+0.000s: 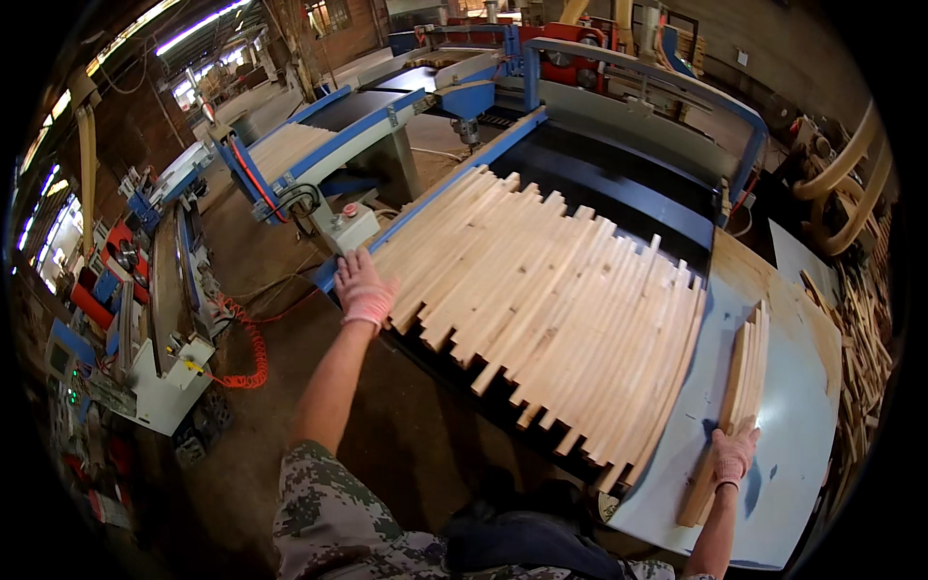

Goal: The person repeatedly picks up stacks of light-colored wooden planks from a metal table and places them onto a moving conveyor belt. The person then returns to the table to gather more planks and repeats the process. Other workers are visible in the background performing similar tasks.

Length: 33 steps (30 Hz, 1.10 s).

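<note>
My left hand [364,287], in a pinkish work glove, is open with its fingers spread. It is at the left edge of a row of pale wooden strips [541,290], just below a grey control box [353,228] with a red button. The strips lie side by side on a dark conveyor belt [599,174], their ends uneven. My right hand [735,452], gloved alike, is closed over a small stack of wooden strips [744,367]. That stack lies lengthwise on a blue-grey side table [802,387]. The undersides of my right fingers are hidden.
A blue machine frame [648,68] arches over the belt's far end. At the left stand another machine [169,387] and a coiled orange air hose [253,358]. Scrap strips [865,358] are piled beyond the side table. Another conveyor with boards [295,145] is farther back.
</note>
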Each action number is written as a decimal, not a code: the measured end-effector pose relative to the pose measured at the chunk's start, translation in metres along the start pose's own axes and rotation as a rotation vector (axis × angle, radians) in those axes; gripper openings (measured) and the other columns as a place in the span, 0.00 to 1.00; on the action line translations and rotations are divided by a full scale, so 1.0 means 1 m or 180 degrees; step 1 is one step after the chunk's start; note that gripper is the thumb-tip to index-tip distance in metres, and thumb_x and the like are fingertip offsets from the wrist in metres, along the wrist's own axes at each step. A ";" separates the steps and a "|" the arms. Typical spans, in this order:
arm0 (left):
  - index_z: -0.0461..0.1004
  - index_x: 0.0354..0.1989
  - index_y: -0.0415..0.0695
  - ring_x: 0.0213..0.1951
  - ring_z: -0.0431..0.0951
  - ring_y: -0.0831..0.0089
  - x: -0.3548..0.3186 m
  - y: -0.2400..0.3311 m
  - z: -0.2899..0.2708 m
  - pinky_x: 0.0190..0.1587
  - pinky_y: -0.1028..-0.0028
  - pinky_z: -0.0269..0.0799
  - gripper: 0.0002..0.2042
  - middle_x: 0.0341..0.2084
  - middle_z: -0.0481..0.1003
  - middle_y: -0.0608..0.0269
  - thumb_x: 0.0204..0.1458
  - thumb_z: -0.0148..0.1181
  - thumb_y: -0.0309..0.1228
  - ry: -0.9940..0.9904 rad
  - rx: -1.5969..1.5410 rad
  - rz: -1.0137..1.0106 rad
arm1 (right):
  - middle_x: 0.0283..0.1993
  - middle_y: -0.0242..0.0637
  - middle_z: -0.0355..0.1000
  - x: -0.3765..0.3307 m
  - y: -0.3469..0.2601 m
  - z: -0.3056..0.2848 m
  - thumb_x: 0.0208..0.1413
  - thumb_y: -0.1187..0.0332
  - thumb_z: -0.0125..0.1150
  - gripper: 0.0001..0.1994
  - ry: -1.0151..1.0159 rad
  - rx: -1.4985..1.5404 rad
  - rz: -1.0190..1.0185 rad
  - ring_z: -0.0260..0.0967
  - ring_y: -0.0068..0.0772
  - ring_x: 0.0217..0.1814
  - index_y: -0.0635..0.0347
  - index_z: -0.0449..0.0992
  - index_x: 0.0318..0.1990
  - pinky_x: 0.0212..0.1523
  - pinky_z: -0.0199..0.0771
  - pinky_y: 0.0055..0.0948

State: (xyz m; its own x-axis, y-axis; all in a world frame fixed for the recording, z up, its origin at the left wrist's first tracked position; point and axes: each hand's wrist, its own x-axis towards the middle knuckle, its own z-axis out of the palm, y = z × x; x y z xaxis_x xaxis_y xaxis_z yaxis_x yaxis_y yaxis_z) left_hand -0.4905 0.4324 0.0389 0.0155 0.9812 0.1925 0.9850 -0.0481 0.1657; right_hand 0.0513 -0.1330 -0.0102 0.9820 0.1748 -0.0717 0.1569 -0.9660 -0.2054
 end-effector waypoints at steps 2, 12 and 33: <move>0.45 0.85 0.45 0.85 0.42 0.47 0.044 -0.028 -0.017 0.84 0.49 0.36 0.52 0.86 0.44 0.50 0.60 0.64 0.57 -0.0146 0.0081 -0.0277 | 0.83 0.66 0.55 0.002 -0.005 0.004 0.53 0.56 0.72 0.51 0.0114 -0.0021 -0.0121 0.50 0.64 0.86 0.57 0.54 0.83 0.82 0.57 0.46; 0.43 0.87 0.49 0.86 0.43 0.54 0.165 -0.049 -0.025 0.83 0.49 0.39 0.50 0.87 0.42 0.59 0.61 0.62 0.55 -0.0705 0.0348 -0.0418 | 0.80 0.62 0.61 0.016 0.012 0.029 0.54 0.62 0.65 0.48 0.0344 -0.0025 -0.0248 0.55 0.63 0.84 0.69 0.55 0.82 0.82 0.57 0.44; 0.39 0.87 0.50 0.81 0.54 0.50 0.148 -0.151 0.002 0.79 0.52 0.52 0.55 0.84 0.50 0.47 0.57 0.70 0.47 -0.0100 -0.0462 -0.0110 | 0.85 0.56 0.55 -0.068 -0.009 0.036 0.46 0.58 0.74 0.53 0.0372 0.0078 0.0336 0.53 0.55 0.86 0.51 0.58 0.83 0.83 0.59 0.41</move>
State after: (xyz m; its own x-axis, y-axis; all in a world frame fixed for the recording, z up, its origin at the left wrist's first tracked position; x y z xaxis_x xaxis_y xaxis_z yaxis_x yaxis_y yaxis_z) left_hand -0.6362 0.5848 0.0406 -0.0102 0.9880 0.1544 0.9499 -0.0387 0.3103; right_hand -0.0203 -0.1291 -0.0385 0.9987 0.0477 0.0196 0.0509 -0.9726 -0.2267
